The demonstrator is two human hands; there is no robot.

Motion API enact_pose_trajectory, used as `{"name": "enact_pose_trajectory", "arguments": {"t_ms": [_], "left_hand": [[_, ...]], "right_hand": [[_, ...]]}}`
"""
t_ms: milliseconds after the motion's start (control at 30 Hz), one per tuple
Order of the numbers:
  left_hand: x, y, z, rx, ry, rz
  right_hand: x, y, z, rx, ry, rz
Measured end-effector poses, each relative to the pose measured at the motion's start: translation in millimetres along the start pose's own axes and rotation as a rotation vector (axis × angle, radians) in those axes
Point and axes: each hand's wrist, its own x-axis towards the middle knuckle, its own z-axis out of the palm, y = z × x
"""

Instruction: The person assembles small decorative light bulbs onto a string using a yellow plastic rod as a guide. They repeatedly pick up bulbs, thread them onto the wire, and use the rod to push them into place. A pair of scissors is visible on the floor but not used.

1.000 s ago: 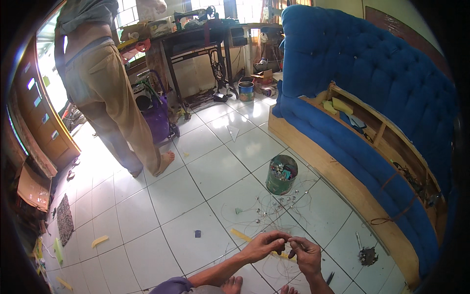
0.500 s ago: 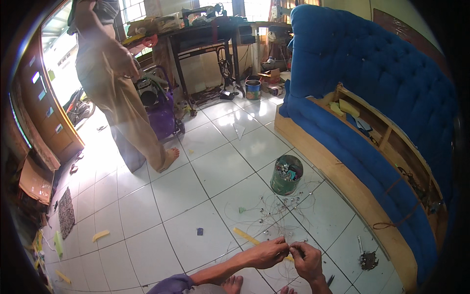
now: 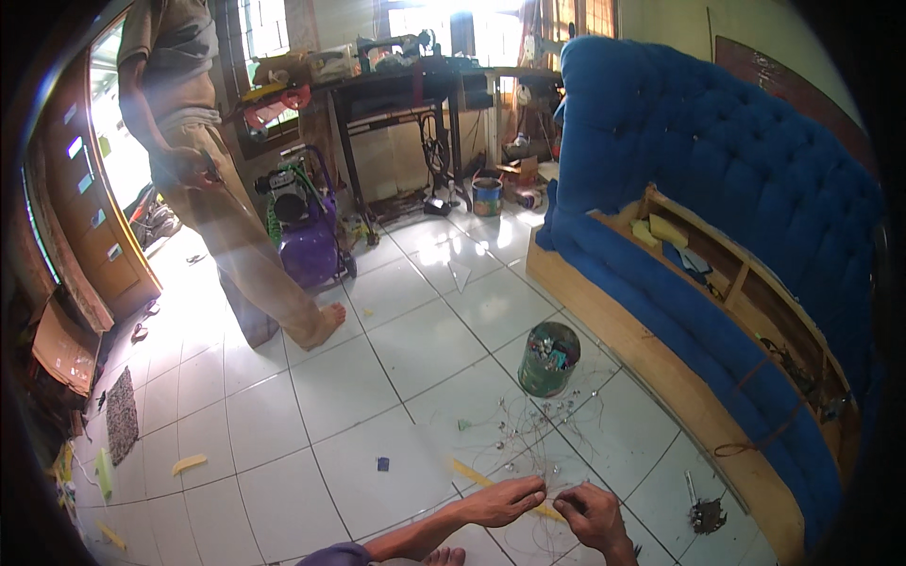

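Observation:
My left hand (image 3: 510,501) reaches in over the floor, its fingers pressed together and pointing at my right hand. A small gap parts the two. My right hand (image 3: 591,515) has thumb and index finger in a pinch; anything in either hand is too small to make out. Beyond them, small shiny button-like pieces (image 3: 511,467) lie among loose thin threads (image 3: 528,424) on the tiles. A dented green can (image 3: 547,361) holds more small shiny bits. Beneath my hands runs a yellow strip (image 3: 472,474).
A tufted blue headboard-like piece (image 3: 717,151) with an open wooden frame (image 3: 651,358) fills the right. A person (image 3: 212,189) stands at left by a purple compressor (image 3: 311,247). A sewing machine (image 3: 396,49) sits on a table behind. A dark-tipped tool (image 3: 706,514) lies at right.
My hands, whose fingertips met before, are now slightly apart. The view has tilted up a little. The standing person's arm has swung back toward the body.

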Motion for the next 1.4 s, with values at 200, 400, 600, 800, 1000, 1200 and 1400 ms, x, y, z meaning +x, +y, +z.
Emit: {"name": "enact_pose_trajectory", "arguments": {"t_ms": [200,400,600,800,1000,1200,1400], "left_hand": [[-32,-10,-63,-0.519,0.413,-0.176],[-35,-12,-82,-0.293,0.477,-0.288],[-5,-7,-38,-0.095,0.345,-0.158],[-5,24,-34,-0.337,0.212,-0.294],[-5,26,-31,0.018,0.095,-0.262],[-8,23,-32,0.125,0.061,-0.073],[-13,21,-42,0.284,0.125,-0.170]], "right_hand": [[-26,90,-45,-0.238,0.417,0.192],[-54,97,-84,-0.679,0.237,0.334],[3,-11,-42,-0.091,0.176,-0.198],[34,-51,-13,-0.047,0.171,-0.369],[31,-46,11,0.059,0.279,-0.362],[21,-37,10,0.347,0.160,-0.007],[14,-32,-1,0.315,0.092,0.237]]}}
